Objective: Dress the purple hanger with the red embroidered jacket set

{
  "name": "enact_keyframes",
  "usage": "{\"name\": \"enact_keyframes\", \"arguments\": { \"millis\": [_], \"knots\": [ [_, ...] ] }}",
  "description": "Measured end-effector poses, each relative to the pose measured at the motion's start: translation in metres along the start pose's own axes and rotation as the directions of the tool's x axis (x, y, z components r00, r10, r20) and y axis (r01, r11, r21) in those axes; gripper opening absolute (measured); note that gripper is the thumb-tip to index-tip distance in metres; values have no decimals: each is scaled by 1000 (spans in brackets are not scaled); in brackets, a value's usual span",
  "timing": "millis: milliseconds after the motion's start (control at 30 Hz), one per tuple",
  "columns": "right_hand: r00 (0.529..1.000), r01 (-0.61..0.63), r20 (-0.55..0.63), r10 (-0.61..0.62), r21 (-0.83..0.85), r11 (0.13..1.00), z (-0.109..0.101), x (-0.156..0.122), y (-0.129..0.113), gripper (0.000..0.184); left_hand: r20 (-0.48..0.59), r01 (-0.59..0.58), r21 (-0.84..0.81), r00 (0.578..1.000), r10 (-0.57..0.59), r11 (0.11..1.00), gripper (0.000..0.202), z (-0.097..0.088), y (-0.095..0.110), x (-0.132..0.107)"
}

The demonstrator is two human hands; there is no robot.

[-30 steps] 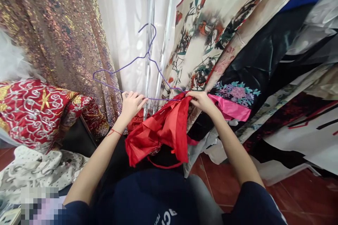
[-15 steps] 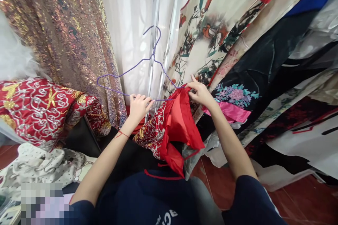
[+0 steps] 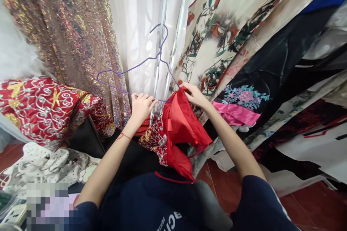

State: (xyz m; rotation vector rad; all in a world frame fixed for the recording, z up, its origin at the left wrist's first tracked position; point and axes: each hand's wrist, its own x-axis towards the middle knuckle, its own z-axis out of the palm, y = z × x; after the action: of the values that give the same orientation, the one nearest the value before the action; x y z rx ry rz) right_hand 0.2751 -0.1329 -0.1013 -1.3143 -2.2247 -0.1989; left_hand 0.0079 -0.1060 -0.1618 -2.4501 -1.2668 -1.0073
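Observation:
A purple wire hanger point(image 3: 160, 54) is held up with its hook at the top. My left hand point(image 3: 141, 107) has its fingers closed over the hanger's bottom bar, left of the middle. At the other end, my right hand point(image 3: 193, 95) pinches the top edge of a red embroidered garment point(image 3: 187, 126) against the hanger's right corner. The garment drapes down from there, its plain red lining facing me and silver and gold embroidery showing on its left side. A thin red strap dangles near my shirt.
To the left, another red embroidered garment point(image 3: 48, 104) lies above a white dotted cloth point(image 3: 46, 169). A sequined fabric point(image 3: 76, 36) hangs behind it. Silver poles point(image 3: 164, 3) stand ahead, and several dresses, one floral point(image 3: 222, 29), hang close on the right.
My right hand has shifted left and slightly down, carrying the garment's edge further onto the hanger's corner. My left hand keeps its hold on the bar.

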Motion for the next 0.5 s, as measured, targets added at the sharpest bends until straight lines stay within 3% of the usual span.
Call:
{"name": "enact_keyframes", "arguments": {
  "millis": [133,200,267,333,400,433,500],
  "knots": [
    [999,-34,40,31,58,998,12,4,-6,13,-91,11,-80,996,-19,997,34,-13,-1,-3],
    [997,-70,44,69,21,997,16,5,-7,14,-88,50,-150,994,-64,987,52,-23,5,-17],
    [994,-106,25,105,13,994,18,6,-6,20,11,86,-196,996,-85,977,80,-34,14,-40],
    [992,-125,11,125,26,992,19,6,-5,31,193,106,-179,979,-70,978,98,-45,21,-68],
    [992,-127,16,127,6,992,20,7,-4,39,405,167,-94,907,-116,982,93,-55,20,-92],
    [992,-126,24,127,-20,992,20,7,-3,41,513,211,-37,843,-162,977,83,-59,16,-101],
    [991,-128,38,131,-70,989,20,7,-3,41,697,282,60,675,-242,958,57,-64,3,-109]
  ]
}}
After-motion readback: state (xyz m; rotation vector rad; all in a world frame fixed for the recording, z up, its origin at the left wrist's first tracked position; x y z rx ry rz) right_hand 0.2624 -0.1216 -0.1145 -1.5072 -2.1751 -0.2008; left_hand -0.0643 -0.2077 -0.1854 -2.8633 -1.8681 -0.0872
